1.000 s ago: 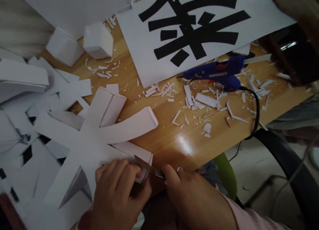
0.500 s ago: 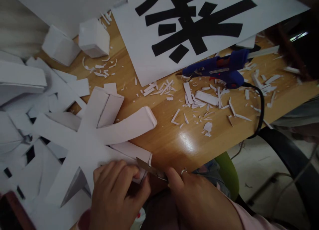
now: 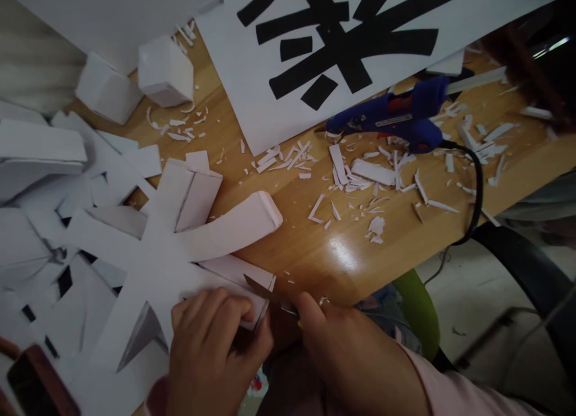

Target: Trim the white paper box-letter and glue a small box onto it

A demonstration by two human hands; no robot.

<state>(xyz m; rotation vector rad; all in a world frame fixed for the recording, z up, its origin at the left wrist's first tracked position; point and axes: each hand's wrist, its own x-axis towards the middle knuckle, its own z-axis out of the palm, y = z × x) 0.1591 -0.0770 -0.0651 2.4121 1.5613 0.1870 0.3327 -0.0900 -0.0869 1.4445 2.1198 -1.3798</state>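
Slipping left, the thin metal-bladed knife (image 3: 258, 287) the right hand (image 3: 360, 350) grips could cut the left hand (image 3: 213, 344) — clamped on a white branched board (image 3: 157, 242).

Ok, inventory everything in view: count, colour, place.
table: 1, brown, centre
branched piece: 1, white, left of centre
knife: 1, dark, over branched piece
cut pieces: several, white, left
blocks: 2, white, upper left
panel: 1, pale, top left
printed sheet: 1, black and white, top
glue gun: 1, blue, upper right
cable: 1, black, from glue gun
scraps: many, white, across table
slab: 1, dark and reddish, lower left
curved object: 1, green, lower right
dim objects: several, dark, right edge
left hand: 1, pink cuff, on branched piece
right hand: 1, pink sleeve, holding knife
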